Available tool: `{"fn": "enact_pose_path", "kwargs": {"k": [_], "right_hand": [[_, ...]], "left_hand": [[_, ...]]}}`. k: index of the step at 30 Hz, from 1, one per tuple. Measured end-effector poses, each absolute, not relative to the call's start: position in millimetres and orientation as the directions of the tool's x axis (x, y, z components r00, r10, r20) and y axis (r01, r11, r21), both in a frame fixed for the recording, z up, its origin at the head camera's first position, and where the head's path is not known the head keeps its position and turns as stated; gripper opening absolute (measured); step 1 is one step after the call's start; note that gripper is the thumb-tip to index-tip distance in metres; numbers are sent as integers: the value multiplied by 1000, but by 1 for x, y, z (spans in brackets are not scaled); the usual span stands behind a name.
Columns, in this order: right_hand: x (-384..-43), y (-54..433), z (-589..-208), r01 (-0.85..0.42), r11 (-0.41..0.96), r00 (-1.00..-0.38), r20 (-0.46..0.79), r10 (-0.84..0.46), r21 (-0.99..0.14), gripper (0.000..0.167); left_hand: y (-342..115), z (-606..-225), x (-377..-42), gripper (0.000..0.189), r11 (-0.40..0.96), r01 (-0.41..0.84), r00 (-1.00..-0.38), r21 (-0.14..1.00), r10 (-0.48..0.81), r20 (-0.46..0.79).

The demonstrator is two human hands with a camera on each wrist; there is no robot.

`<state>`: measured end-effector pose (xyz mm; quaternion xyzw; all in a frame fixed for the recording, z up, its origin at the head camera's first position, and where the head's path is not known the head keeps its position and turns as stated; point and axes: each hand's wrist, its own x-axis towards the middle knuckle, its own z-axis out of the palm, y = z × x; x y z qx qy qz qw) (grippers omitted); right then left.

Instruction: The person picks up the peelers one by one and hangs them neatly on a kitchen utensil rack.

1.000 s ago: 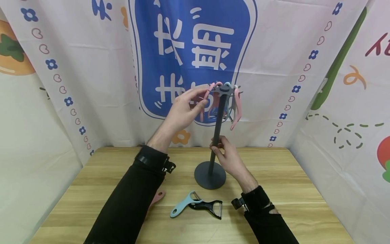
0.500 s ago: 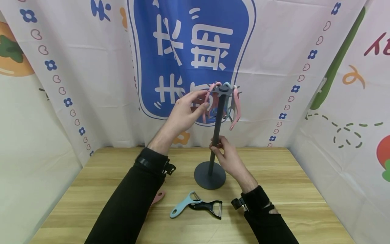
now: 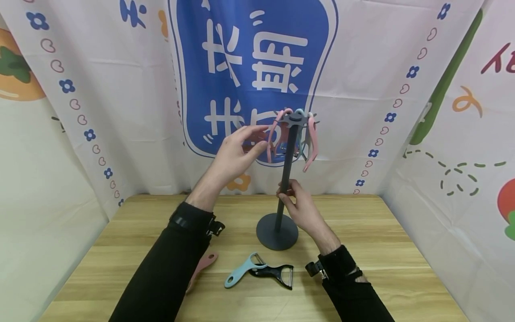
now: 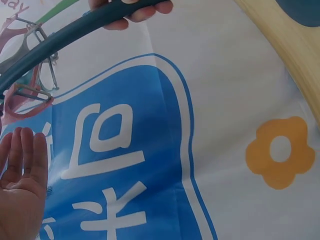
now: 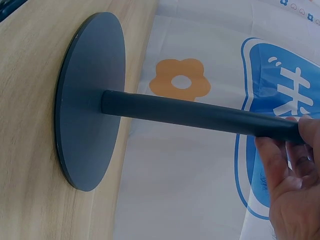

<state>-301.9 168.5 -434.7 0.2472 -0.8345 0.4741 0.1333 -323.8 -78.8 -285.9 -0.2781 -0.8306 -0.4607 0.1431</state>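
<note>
A dark grey rack stand (image 3: 287,161) rises from a round base, with several pink and light-coloured peelers hanging from its top hooks. My right hand (image 3: 301,208) grips the pole around mid-height, fingers and thumb round it, as the right wrist view also shows. Just left of the hanging pink peeler (image 3: 271,144) is my left hand (image 3: 235,152), its fingers extended and holding nothing. In the left wrist view, that hand (image 4: 25,185) appears below the peelers' metal blades, apart from them.
On the wooden table (image 3: 346,250) in front of the stand lie a light-blue peeler (image 3: 240,270) and a black peeler (image 3: 273,272), overlapping. Another pink peeler (image 3: 204,263) is partly covered by the left sleeve. Printed cloth hangs behind and at both sides.
My left hand has let go of the pink peeler, which hangs on the rack, and drawn back to the left and slightly down. My right hand stays on the pole.
</note>
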Motion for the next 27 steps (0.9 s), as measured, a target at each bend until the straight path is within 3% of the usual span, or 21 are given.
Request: {"fn": "enact_pose_path", "kwargs": {"k": [27], "right_hand": [[-301,169,-434,-554,432,-833,476,-283,-712,31]], "left_hand": [[-121,-322,-290,50,577,592,-804,562,383,454]]}}
